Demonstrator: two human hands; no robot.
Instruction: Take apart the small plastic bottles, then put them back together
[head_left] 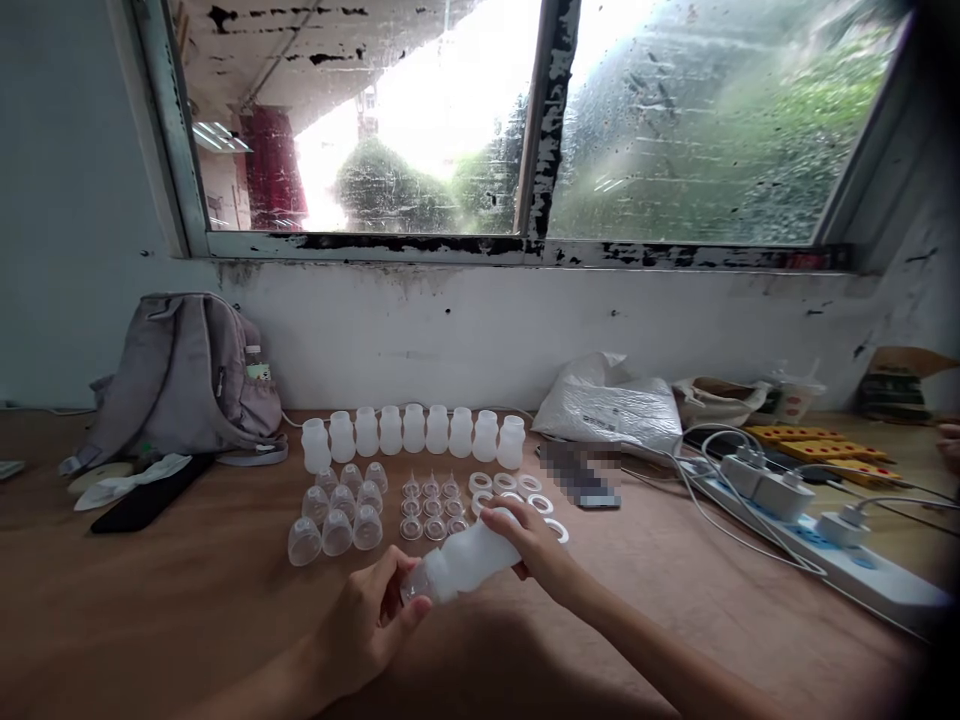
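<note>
A frosted white baby bottle [476,560] is held tilted above the table, its clear cap [421,582] end pointing down to the left. My left hand [364,620] is closed around that cap. Wrapped round the base end of the bottle is my right hand [536,545]. Behind them, a row of several frosted bottle bodies [413,430] stands open-topped. Nearer, several clear domed caps [337,533] are grouped on the left. Clear bottle nipples [431,507] lie in rows in the middle. White collar rings [540,504] lie on the right, some partly hidden by my right hand.
A grey backpack [191,375] leans at the left, with a black flat case [146,500] before it. A phone [598,497] lies right of the rings, near a silvery bag [615,405]. A power strip [847,560] with cables runs along the right. Part of another person's hand shows at the right edge.
</note>
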